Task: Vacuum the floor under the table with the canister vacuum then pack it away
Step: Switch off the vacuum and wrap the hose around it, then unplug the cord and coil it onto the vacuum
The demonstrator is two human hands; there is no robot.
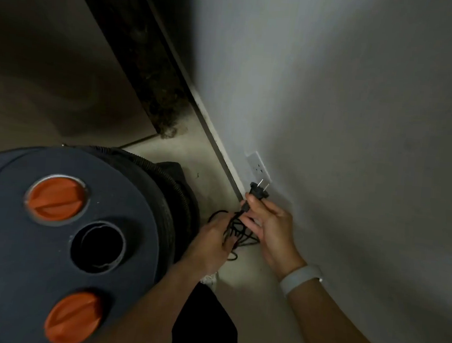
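At 7 o'clock, nearest the camera, sits the canister vacuum point(60, 239), its dark grey top showing 2 orange knobs point(56, 197) and a round black opening point(97, 246) between them. A ribbed black hose point(162, 175) curls around its far side at 11 o'clock from the opening.

Toward 4 o'clock, the right forearm carries a white wristband point(301, 278). The right hand point(268, 226) pinches the black plug point(258, 193) between thumb and fingers, its 2 metal prongs pointing up toward the wall. At 6 o'clock the left hand point(214, 238) has its fingers curled into a loose bundle of black power cord point(237, 233), which trails from the plug down to the pale floor point(194, 152).

Just beyond the plug, at 1 o'clock from it and apart from the prongs, a white wall socket point(259, 166) sits low on the grey wall point(346, 99), above the skirting. Further off at 11 o'clock a dark recess point(136, 56) runs along the wall's foot.
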